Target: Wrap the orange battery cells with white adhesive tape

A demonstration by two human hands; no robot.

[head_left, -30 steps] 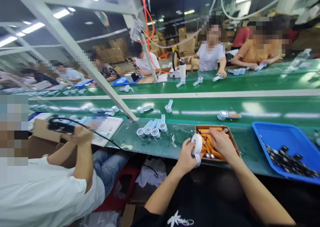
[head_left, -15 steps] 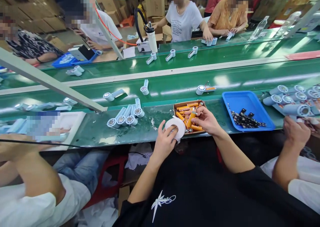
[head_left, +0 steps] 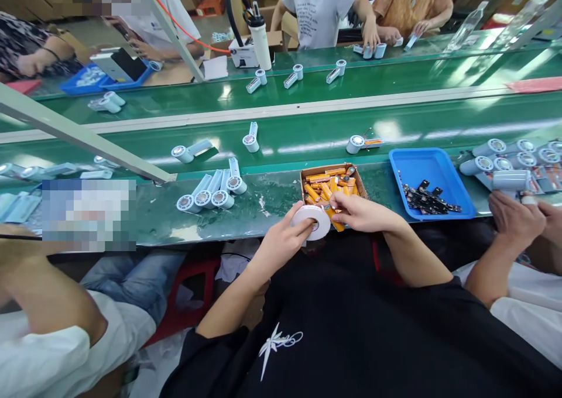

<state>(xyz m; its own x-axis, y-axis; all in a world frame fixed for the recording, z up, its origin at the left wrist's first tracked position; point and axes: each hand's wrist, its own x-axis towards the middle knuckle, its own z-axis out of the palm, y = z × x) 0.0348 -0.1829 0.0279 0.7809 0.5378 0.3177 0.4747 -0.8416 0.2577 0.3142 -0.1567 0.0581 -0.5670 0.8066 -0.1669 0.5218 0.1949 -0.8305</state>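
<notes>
My left hand (head_left: 281,241) grips a roll of white tape (head_left: 324,225), with fingers pushed into its core. Close against the roll's right side, my right hand (head_left: 366,213) pinches an orange battery cell (head_left: 338,225), partly hidden by the fingers. Just beyond both hands, an open cardboard box (head_left: 362,182) holds several more orange battery cells (head_left: 327,188), lying in a jumble.
Right of the box is a blue tray (head_left: 456,175) of black parts (head_left: 428,200). Several light-blue handheld fan bodies (head_left: 204,196) stand on the bench at left; others lie on the green conveyor (head_left: 298,143). A co-worker's hands (head_left: 518,219) are at the right.
My right hand has brought the battery cell down from over the box to the tape roll. My left hand has turned the roll and moved slightly right. The camera view has shifted.
</notes>
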